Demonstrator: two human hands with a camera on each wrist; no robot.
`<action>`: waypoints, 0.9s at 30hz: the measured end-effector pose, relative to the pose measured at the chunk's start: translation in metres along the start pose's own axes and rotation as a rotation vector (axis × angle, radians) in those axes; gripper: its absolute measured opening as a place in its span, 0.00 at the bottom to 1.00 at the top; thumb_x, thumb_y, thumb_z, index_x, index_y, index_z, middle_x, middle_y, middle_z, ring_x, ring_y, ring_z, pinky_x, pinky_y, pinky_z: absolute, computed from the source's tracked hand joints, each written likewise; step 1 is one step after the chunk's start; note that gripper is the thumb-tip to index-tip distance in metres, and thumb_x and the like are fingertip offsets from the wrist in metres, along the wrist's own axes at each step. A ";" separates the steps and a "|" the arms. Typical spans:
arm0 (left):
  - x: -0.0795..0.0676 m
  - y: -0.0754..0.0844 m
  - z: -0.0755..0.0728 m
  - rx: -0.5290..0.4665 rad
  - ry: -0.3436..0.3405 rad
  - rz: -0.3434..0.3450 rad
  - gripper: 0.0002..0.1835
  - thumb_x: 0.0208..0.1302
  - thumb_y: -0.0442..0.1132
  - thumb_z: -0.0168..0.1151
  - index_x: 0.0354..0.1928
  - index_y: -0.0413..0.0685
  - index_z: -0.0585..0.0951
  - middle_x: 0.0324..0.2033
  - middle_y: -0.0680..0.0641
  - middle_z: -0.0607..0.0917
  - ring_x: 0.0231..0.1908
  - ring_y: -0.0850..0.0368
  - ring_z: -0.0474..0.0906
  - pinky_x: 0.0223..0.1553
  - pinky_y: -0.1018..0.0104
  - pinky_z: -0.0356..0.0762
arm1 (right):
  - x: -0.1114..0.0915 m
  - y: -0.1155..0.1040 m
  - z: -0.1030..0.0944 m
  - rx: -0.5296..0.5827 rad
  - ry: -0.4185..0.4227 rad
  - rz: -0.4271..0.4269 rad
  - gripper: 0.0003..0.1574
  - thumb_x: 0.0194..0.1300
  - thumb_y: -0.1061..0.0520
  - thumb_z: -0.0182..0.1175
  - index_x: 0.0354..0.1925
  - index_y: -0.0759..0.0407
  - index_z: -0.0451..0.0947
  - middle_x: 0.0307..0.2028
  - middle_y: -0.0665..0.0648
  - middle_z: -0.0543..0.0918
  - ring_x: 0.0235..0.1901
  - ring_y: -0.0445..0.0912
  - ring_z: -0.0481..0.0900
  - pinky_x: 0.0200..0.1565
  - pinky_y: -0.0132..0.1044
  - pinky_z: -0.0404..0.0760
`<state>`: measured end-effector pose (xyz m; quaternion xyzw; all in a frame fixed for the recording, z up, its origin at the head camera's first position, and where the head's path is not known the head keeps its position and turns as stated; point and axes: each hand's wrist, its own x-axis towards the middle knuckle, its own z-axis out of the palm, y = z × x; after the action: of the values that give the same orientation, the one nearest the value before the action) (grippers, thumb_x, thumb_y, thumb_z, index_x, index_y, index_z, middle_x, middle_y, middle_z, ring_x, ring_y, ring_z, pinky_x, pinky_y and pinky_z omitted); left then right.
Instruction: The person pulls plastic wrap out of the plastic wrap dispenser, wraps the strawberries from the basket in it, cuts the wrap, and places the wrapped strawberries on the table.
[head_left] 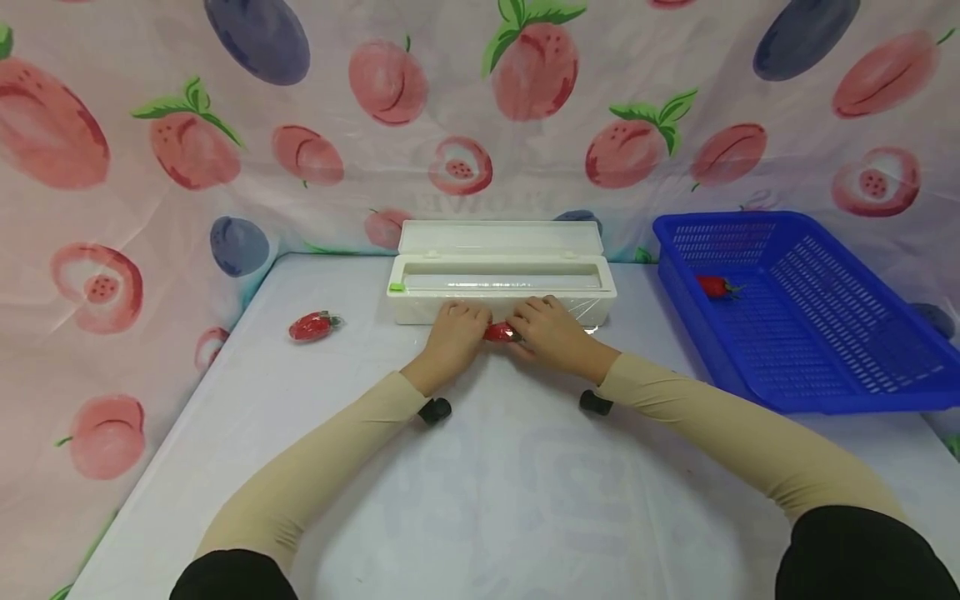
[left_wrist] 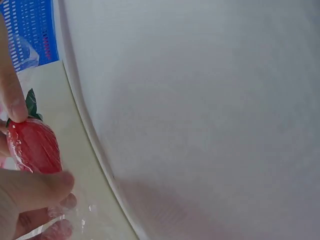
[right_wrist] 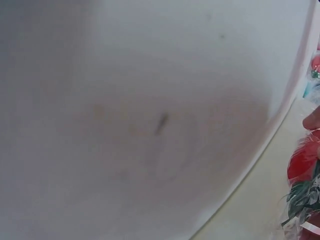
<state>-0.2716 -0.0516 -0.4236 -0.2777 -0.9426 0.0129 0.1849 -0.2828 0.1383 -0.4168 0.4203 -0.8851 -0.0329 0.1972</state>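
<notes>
A red strawberry (head_left: 501,332) with green leaves, wrapped in clear cling film, lies between both hands at the front of a white cling film dispenser (head_left: 412,310). My left hand (head_left: 454,340) holds its rounded red end; in the left wrist view the thumb presses the side of the strawberry (left_wrist: 36,147). My right hand (head_left: 557,340) grips the leafy end, with a fingertip at the base of the leaves. Loose film bunches around the leaves of the strawberry (right_wrist: 302,165) in the right wrist view. The dispenser's lid (head_left: 501,238) stands raised, showing the film roll (head_left: 502,282).
Another film-wrapped strawberry (head_left: 310,327) lies to the left on the white table (head_left: 480,517). At the right stands a blue plastic basket (head_left: 855,403) with one red strawberry (head_left: 715,287) inside. A fruit-print cloth (head_left: 300,208) hangs behind the table.
</notes>
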 end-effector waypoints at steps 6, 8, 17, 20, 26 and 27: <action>-0.001 -0.004 0.000 -0.019 0.003 0.029 0.06 0.58 0.36 0.63 0.38 0.48 0.80 0.36 0.49 0.86 0.42 0.52 0.80 0.52 0.57 0.70 | -0.002 0.001 0.000 0.009 -0.009 0.004 0.23 0.58 0.48 0.65 0.48 0.59 0.77 0.45 0.57 0.82 0.49 0.52 0.77 0.47 0.46 0.75; 0.000 -0.006 0.000 -0.025 -0.017 0.046 0.07 0.58 0.34 0.62 0.39 0.48 0.80 0.37 0.49 0.86 0.43 0.52 0.80 0.52 0.57 0.70 | -0.002 0.002 0.001 0.014 -0.014 0.000 0.24 0.57 0.49 0.66 0.48 0.58 0.77 0.46 0.56 0.83 0.49 0.52 0.77 0.47 0.46 0.74; 0.002 -0.012 0.001 -0.042 -0.100 0.062 0.11 0.58 0.31 0.61 0.43 0.49 0.82 0.40 0.48 0.85 0.46 0.50 0.78 0.49 0.57 0.71 | 0.001 0.003 0.003 0.011 -0.037 0.003 0.24 0.55 0.49 0.67 0.48 0.59 0.79 0.45 0.56 0.82 0.49 0.51 0.78 0.46 0.45 0.76; 0.003 -0.012 0.003 -0.037 -0.130 0.056 0.11 0.60 0.32 0.60 0.44 0.49 0.81 0.41 0.48 0.85 0.47 0.50 0.78 0.49 0.57 0.71 | 0.002 0.002 0.003 0.032 -0.051 0.009 0.23 0.56 0.52 0.67 0.48 0.60 0.79 0.46 0.57 0.82 0.50 0.52 0.78 0.50 0.46 0.77; 0.004 -0.014 0.007 -0.050 -0.134 0.044 0.09 0.62 0.33 0.57 0.44 0.48 0.81 0.41 0.47 0.85 0.47 0.50 0.78 0.49 0.56 0.71 | 0.002 0.002 0.004 0.053 -0.074 0.029 0.23 0.58 0.56 0.65 0.51 0.61 0.78 0.49 0.58 0.82 0.54 0.52 0.77 0.55 0.47 0.74; 0.003 -0.015 0.007 -0.052 -0.133 0.042 0.10 0.62 0.33 0.57 0.44 0.48 0.80 0.42 0.47 0.85 0.48 0.49 0.78 0.50 0.56 0.71 | 0.002 0.002 0.004 0.052 -0.075 0.028 0.23 0.58 0.56 0.65 0.52 0.61 0.78 0.49 0.58 0.82 0.54 0.52 0.76 0.56 0.47 0.74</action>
<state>-0.2842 -0.0616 -0.4277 -0.3008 -0.9468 0.0105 0.1141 -0.2875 0.1374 -0.4196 0.4115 -0.8981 -0.0231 0.1534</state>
